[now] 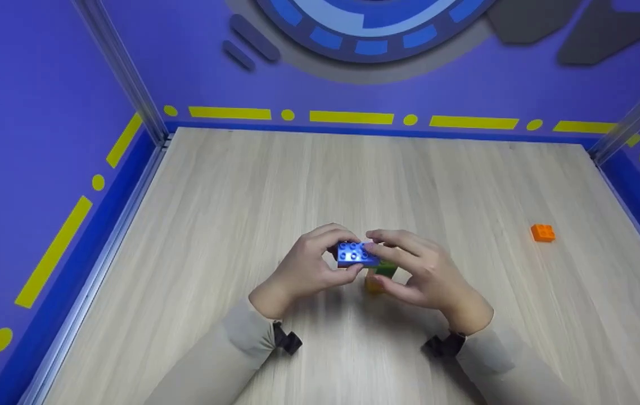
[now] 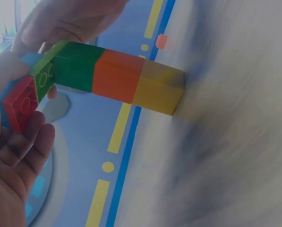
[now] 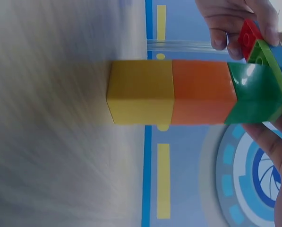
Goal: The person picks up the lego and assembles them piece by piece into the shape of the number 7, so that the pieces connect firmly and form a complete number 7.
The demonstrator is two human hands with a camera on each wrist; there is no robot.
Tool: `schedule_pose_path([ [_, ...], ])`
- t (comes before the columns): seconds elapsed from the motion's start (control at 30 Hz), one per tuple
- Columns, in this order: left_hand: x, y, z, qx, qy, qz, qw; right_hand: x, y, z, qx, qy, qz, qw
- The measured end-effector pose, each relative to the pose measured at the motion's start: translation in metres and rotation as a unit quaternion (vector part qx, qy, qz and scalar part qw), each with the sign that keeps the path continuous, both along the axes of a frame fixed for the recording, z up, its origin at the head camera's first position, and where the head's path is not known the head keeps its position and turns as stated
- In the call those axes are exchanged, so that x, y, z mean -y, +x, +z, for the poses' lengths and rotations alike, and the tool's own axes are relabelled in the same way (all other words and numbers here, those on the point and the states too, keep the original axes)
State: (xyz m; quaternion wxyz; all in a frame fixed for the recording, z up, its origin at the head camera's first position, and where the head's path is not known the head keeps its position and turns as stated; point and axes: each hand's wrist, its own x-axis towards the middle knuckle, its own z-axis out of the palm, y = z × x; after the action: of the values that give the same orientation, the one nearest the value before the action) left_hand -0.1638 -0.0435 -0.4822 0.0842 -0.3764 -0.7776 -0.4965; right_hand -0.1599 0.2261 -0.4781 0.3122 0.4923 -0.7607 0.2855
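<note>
A tower of toy building bricks stands on the table between the two hands. Lowest is a yellow brick (image 3: 141, 92), then an orange brick (image 3: 202, 92), a dark green brick (image 3: 254, 92) and a flat light green brick (image 2: 44, 71). A flat red brick (image 2: 22, 104) juts out to the left near the top, beneath a studded blue brick (image 1: 351, 254). My left hand (image 1: 311, 261) pinches the blue brick's left end between thumb and fingers. My right hand (image 1: 429, 270) holds the tower's upper right side, one fingertip on the blue studs; its contact underneath is partly hidden.
One loose orange brick (image 1: 543, 233) lies on the wooden table (image 1: 230, 185) at the right. Blue panels (image 1: 196, 73) with yellow markings enclose the table at the back and sides. Black wrist-worn devices (image 1: 288, 339) sit at both cuffs.
</note>
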Motion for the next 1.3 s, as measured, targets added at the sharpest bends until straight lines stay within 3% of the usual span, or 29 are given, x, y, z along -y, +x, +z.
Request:
schedule_pose_path([
  [0.1, 0.0, 0.0, 0.001, 0.007, -0.009, 0.002, 0.9999, -0.009, -0.002, 0.003, 0.014, -0.021, 0.008, 0.9996],
  [0.33, 0.001, 0.003, 0.002, 0.01, -0.021, 0.007, 0.9997, -0.05, -0.006, 0.002, 0.086, -0.068, -0.028, 0.9936],
  [0.5, 0.002, 0.006, 0.003, -0.003, -0.024, 0.012, 0.9996, -0.082, -0.012, -0.001, 0.133, -0.144, -0.053, 0.9792],
  [0.63, 0.001, 0.007, 0.005, 0.001, -0.024, 0.011, 0.9997, -0.108, -0.015, 0.002, 0.149, -0.221, -0.102, 0.9585],
  [0.73, 0.0, 0.007, 0.005, 0.011, -0.022, 0.011, 0.9996, -0.128, -0.017, 0.003, 0.16, -0.272, -0.178, 0.932],
  [0.8, -0.001, 0.007, 0.005, 0.017, -0.021, 0.011, 0.9996, -0.143, -0.019, 0.001, 0.163, -0.303, -0.239, 0.9081],
  [0.9, -0.002, 0.006, 0.005, 0.033, -0.014, 0.012, 0.9993, -0.166, -0.021, -0.006, 0.17, -0.332, -0.34, 0.8629],
  [1.03, -0.004, 0.005, 0.007, 0.054, -0.007, 0.015, 0.9984, -0.196, -0.024, -0.019, 0.213, -0.32, -0.464, 0.7983],
  [1.17, -0.004, 0.004, 0.008, 0.072, -0.002, 0.019, 0.9972, -0.219, -0.024, -0.032, 0.305, -0.272, -0.53, 0.7431],
  [1.23, -0.004, 0.004, 0.008, 0.079, -0.001, 0.022, 0.9966, -0.227, -0.025, -0.039, 0.347, -0.254, -0.54, 0.7234],
  [1.3, -0.003, 0.004, 0.008, 0.085, 0.0, 0.026, 0.9961, -0.233, -0.027, -0.044, 0.376, -0.239, -0.544, 0.7107],
])
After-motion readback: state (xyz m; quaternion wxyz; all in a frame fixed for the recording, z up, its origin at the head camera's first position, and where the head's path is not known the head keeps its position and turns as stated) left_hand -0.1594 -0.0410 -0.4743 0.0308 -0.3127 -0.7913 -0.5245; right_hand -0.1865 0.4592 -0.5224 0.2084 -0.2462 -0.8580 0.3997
